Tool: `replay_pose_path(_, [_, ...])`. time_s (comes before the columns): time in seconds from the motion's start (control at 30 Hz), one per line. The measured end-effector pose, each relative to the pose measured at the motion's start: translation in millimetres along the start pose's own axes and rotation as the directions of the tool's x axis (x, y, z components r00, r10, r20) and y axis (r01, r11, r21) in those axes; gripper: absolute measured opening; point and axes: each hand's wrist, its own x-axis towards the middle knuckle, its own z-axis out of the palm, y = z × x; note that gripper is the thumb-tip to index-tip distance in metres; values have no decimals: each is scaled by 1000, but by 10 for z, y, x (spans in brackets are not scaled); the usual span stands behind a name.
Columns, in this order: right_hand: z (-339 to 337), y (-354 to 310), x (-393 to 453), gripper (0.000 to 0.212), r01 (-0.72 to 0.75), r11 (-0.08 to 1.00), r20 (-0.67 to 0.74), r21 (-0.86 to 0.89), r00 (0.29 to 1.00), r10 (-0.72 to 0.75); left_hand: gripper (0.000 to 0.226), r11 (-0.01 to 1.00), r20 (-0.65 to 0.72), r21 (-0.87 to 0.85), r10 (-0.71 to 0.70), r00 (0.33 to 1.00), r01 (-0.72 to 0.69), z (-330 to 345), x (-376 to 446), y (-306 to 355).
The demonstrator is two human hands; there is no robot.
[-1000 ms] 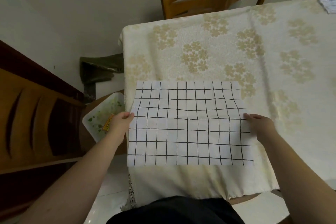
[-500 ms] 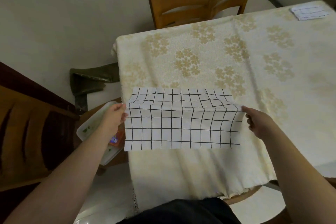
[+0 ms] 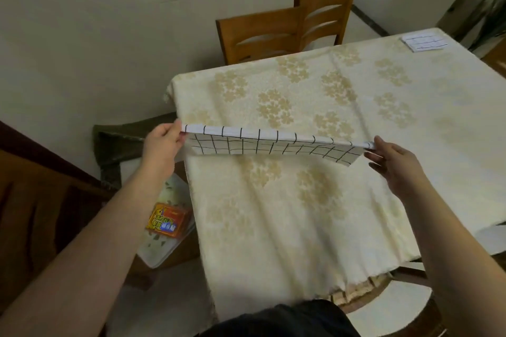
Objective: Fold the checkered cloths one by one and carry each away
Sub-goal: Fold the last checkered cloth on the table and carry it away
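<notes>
Pinching: left hand (image 3: 161,142) and right hand (image 3: 394,161) each grip one end of checkered cloth (image 3: 269,146) | doubled, above desk (image 3: 301,213) | folded cloth (image 3: 423,41) far right

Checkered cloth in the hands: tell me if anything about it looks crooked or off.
The checkered cloth hangs unevenly: the lower layer's right corner sags below the left. Otherwise nothing stands out.

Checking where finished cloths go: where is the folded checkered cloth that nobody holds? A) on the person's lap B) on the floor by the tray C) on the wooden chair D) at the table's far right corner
D: the folded cloth lies flat at the table's far right corner, apart from the cloth pinched between left hand and right hand.
</notes>
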Motion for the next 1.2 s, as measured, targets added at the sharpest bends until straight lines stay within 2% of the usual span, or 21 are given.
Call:
replay_pose_path(0.17, [-99,343,-342,16,-60,998,-52,10,997,61,13,998,0,-60,-16,1000,16,-222,-169,-352])
replay_pose_path(0.3, [-133,798,-594,23,-140,990,-110,-6,984,138,10,988,12,28,-152,988,152,-491,-284,-824])
replay_pose_path(0.4, [-159,1174,-745,16,-235,972,-147,-24,962,229,25,963,-37,62,-260,965,262,-628,-420,-1146])
replay_pose_path(0.53, [-160,1572,-907,40,-342,937,-174,-78,930,325,29,929,-114,104,-343,932,355,-760,-587,-1461])
replay_pose_path(0.63, [-135,1713,-1008,42,-376,920,-175,-111,919,354,38,910,-115,102,-391,913,403,-824,-673,-1567])
replay_pose_path(0.77, [-68,1766,-1072,39,-373,919,-191,-130,918,346,41,890,-52,98,-443,895,446,-876,-762,-1623])
replay_pose_path(0.97, [3,1796,-1112,44,-313,936,-256,-160,929,267,37,876,-58,88,-471,881,474,-894,-785,-1704])
replay_pose_path(1.07, [13,1802,-1120,30,-247,921,-251,-302,952,173,36,876,-86,77,-471,878,477,-856,-753,-1736])
replay_pose_path(1.2, [65,1804,-1096,26,-142,869,-130,-474,987,90,36,879,-87,49,-469,879,474,-789,-757,-1761])
